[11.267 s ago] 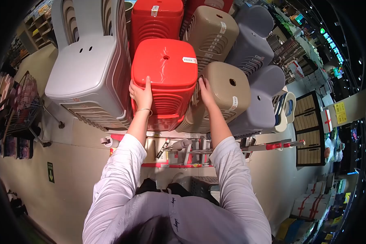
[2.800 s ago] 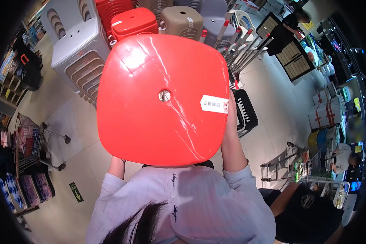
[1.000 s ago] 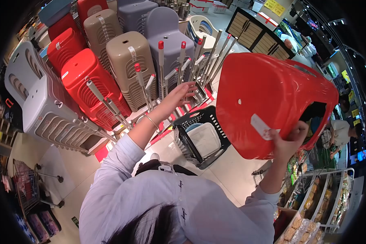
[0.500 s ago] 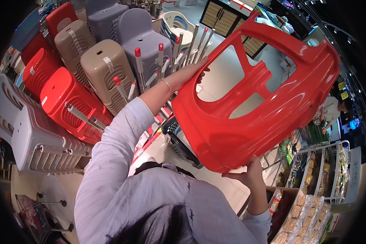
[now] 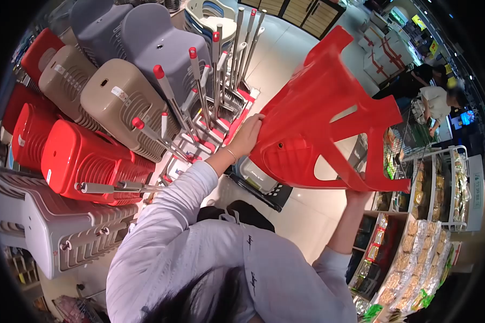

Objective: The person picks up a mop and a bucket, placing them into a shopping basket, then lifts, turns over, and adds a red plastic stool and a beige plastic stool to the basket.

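Observation:
A red plastic stool (image 5: 296, 134) is held up in front of me, tipped on its side. Its seat end, with a small hole, is toward the left, and its legs point up and to the right. My left hand (image 5: 246, 135) grips the edge at the seat end, its fingers partly hidden behind the plastic. Under the lower side, near a leg, my right hand (image 5: 358, 197) holds the stool; most of its fingers are hidden. Below the stool sits a black basket or cart (image 5: 258, 188) with a pale lidded box in it.
Stacked red stools (image 5: 75, 156), beige stools (image 5: 113, 89) and grey chairs (image 5: 159, 40) crowd the left. Several long-handled tools (image 5: 202, 81) stand upright between them and the stool. Shelves of packaged food (image 5: 409, 247) are at right. Another person (image 5: 435, 105) stands farther back.
The red stool has turned and come lower, so its side faces me and its legs point right. Both hands have moved with it and still hold it. My view has shifted slightly.

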`<state>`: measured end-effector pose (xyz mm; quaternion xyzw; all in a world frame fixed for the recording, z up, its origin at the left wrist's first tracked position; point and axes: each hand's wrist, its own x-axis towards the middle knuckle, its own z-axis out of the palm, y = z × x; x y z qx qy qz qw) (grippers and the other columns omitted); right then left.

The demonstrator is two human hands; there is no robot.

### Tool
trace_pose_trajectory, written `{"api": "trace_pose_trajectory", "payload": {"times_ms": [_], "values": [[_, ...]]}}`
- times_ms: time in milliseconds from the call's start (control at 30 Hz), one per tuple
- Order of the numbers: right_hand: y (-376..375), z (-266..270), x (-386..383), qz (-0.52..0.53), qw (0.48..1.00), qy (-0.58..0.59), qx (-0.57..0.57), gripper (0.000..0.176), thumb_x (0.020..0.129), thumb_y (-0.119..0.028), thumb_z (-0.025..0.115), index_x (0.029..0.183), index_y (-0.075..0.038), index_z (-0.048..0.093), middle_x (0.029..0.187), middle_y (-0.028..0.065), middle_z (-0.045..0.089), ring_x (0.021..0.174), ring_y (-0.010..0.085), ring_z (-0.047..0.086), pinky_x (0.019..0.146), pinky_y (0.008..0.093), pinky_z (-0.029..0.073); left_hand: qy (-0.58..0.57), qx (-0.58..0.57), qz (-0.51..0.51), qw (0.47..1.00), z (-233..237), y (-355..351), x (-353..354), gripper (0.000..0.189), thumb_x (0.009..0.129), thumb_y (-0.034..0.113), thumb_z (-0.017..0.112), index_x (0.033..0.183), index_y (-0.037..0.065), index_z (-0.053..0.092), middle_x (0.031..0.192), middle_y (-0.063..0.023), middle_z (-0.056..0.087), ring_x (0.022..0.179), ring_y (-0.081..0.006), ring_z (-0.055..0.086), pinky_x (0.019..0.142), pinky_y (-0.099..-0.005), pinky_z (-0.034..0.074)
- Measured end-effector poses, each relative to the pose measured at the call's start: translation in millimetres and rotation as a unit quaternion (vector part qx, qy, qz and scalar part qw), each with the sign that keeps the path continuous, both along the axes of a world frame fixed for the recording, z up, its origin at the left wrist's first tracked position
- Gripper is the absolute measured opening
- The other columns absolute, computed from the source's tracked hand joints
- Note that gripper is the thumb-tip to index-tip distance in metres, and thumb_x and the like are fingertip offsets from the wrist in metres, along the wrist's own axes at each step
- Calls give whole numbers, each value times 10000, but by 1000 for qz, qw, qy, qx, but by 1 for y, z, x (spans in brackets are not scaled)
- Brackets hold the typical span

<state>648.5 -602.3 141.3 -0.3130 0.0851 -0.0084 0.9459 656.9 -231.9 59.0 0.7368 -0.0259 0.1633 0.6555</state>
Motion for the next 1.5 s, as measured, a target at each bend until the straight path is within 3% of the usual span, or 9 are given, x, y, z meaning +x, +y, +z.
{"api": "trace_pose_trajectory", "payload": {"times_ms": [167,200,300,333,433,700,1033,1133,1500], "values": [[41,-86,0,-66,994,44,-69,325,871,-340,413,615,-146,362,511,-25,297,457,111,327,479,260,321,125,-298,-126,938,-44,4,19,381,925,305,304,1170,44,434,1150,-76,497,1071,-175,455,935,-275,313],[40,-113,-3,-59,995,44,-68,335,874,-352,409,614,-145,369,507,-26,306,455,112,337,477,257,324,270,-354,-95,890,1,3,4,431,906,370,310,1187,70,439,1249,-60,435,1152,-150,393,940,-282,301],[47,-160,-18,-58,996,53,-53,360,872,-371,412,593,-149,356,485,-37,305,446,104,354,489,247,349,301,-353,-76,883,-48,11,5,455,885,409,322,1182,90,451,1239,-44,452,1181,-126,357,944,-292,287],[8,-227,-14,107,987,-107,55,374,866,-460,411,729,-119,483,649,13,483,565,152,481,621,328,452,283,-381,-68,878,-58,10,1,418,883,384,319,1126,89,488,1167,-29,510,1167,-121,369,936,-303,283],[15,-232,-13,110,991,-54,53,381,863,-471,407,755,-114,485,684,25,490,590,163,489,635,336,454,240,-413,-122,870,-131,18,2,393,882,377,319,1051,87,524,1084,-17,548,1122,-126,400,929,-332,290],[6,-237,-37,118,983,141,26,438,853,-518,391,861,-91,490,824,71,514,689,205,521,693,370,461,300,-381,-76,871,-158,1,-35,295,883,329,415,888,68,552,861,-69,589,855,-163,557,798,-293,429],[-17,-245,-77,144,919,367,-12,549,840,-576,372,993,-63,497,1000,129,545,813,258,562,764,413,470,435,-390,-136,800,-123,11,-34,558,876,506,381,1148,33,494,1066,-107,581,939,-191,576,835,-327,463],[-34,-240,-64,214,927,306,-34,779,807,-631,377,1269,-11,278,1202,230,433,969,340,531,858,429,443,426,-305,-134,841,-87,4,-35,542,858,398,505,1233,20,405,1104,-98,551,973,-186,563,843,-323,460],[-43,-257,-29,303,872,255,-288,591,893,-451,385,1249,5,264,1188,216,447,1058,314,485,867,434,436,314,-376,-17,872,-126,-13,-11,434,803,195,619,1156,-10,471,1018,-93,576,849,-164,585,731,-287,492]]}}
